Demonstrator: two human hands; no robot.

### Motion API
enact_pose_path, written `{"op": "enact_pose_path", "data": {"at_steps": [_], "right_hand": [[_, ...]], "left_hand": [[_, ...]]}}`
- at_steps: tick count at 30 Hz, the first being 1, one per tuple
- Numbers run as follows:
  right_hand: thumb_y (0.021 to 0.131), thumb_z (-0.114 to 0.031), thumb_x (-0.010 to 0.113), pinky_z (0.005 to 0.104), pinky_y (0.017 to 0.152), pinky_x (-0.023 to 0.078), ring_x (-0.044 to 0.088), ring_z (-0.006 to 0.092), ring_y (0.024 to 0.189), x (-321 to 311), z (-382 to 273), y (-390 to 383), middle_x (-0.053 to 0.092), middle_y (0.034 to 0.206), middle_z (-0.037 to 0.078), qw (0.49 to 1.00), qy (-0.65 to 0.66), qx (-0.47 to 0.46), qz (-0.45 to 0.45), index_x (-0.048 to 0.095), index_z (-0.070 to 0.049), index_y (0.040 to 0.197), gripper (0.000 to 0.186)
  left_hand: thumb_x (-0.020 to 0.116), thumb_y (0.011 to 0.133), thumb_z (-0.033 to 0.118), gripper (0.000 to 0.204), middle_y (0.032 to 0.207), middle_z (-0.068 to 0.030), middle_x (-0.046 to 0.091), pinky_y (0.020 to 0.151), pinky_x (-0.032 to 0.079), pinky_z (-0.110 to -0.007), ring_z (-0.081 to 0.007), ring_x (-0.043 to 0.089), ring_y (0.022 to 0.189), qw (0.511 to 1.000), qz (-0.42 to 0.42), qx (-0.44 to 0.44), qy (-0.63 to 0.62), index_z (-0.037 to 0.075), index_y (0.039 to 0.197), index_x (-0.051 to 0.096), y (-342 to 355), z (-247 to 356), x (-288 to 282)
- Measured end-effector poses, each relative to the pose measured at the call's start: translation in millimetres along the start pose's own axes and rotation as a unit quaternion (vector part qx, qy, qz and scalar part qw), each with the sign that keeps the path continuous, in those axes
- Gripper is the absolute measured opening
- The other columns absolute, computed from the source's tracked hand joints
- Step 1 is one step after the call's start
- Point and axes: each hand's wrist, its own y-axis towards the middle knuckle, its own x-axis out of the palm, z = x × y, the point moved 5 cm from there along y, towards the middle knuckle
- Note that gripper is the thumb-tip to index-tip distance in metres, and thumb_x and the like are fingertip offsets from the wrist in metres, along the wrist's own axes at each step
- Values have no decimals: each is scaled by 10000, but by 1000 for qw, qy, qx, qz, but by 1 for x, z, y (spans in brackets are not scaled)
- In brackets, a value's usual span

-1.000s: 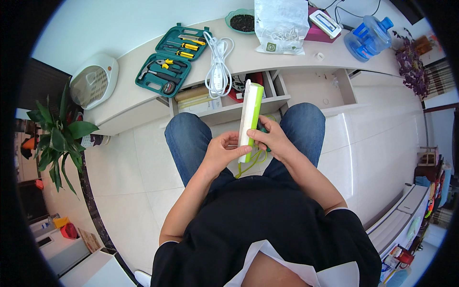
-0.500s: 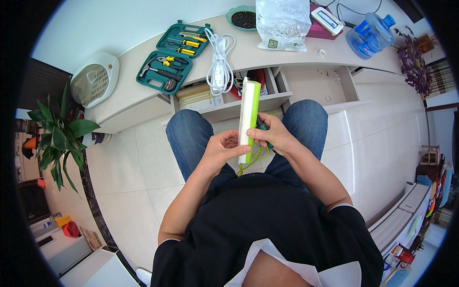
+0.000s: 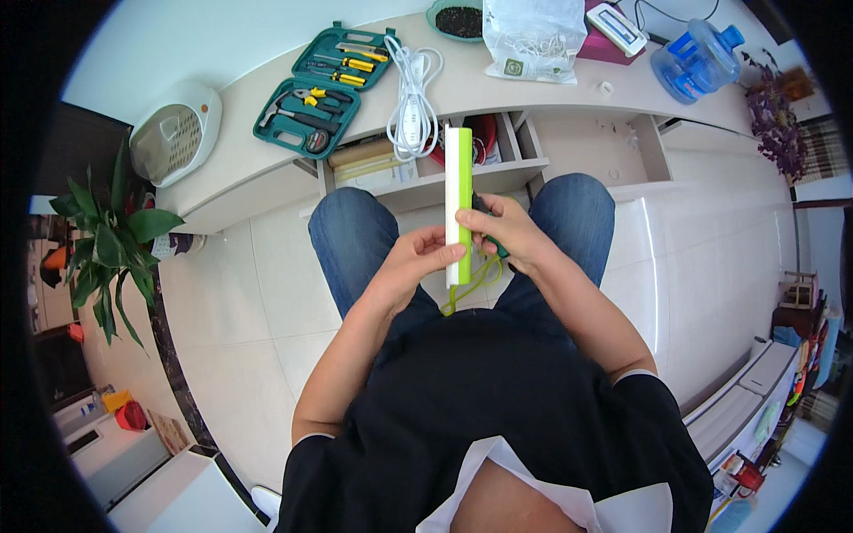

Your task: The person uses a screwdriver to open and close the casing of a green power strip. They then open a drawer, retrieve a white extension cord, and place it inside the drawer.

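Note:
Between both hands I hold a long bar-shaped object, white on its left side and lime green on its right (image 3: 460, 169), pointing away from me above my lap. A green cord (image 3: 481, 273) hangs in loops from its near end. My left hand (image 3: 420, 258) closes on the bar's lower left side, thumb on top. My right hand (image 3: 514, 233) grips its right side with the thumb across the front. A tool with a dark green handle (image 3: 501, 249) is tucked in the right hand too; its working end is hidden.
Beyond my knees, one open drawer (image 3: 471, 182) holds papers and a red item; another drawer (image 3: 586, 160) stands open beside it. On the desktop lie a green toolkit (image 3: 306, 120), a white power strip (image 3: 413, 124), a plastic bag of cable (image 3: 533, 44) and a water bottle (image 3: 697, 62).
The bar has shifted slightly away from me and turned a little, standing straighter in view. Both hands keep their hold on it.

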Motion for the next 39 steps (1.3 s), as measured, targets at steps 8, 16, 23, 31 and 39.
{"op": "enact_pose_path", "data": {"at_steps": [8,16,23,31,39], "right_hand": [[794,-410,648,190,474,335,494,71,652,-1,7,17,565,829,15,999,23,29,34,595,-21,942,420],[837,-309,621,157,469,335,457,42,660,2,11,11,579,1041,40,997,40,49,33,544,-28,1087,385],[778,-248,690,188,471,355,505,62,649,8,14,8,575,895,9,999,40,16,22,541,-49,1071,385],[732,-254,734,182,435,377,501,49,628,26,1,-7,561,889,4,995,-42,-78,55,520,-48,1053,437],[690,-276,757,225,555,440,532,92,659,27,-2,-14,551,854,21,957,-183,-188,126,501,-44,1075,517]], "left_hand": [[626,813,307,440,1033,-83,590,836,441,-294,-136,558,942,992,34,-40,-116,-5,1113,546,13,-6,-14],[592,845,317,360,954,-66,587,763,523,-318,-165,599,842,954,109,-38,-276,40,1065,524,28,-9,-47],[573,855,334,417,1017,-120,581,784,525,-341,-204,595,905,936,113,-41,-330,22,1120,492,26,-6,-44],[539,871,360,498,1074,-171,557,811,504,-385,-274,575,942,906,52,-5,-420,-13,1186,441,26,-2,-40],[631,822,317,553,1084,-171,518,874,485,-401,-280,564,982,891,41,-10,-452,-20,1188,390,27,2,-34]]}}
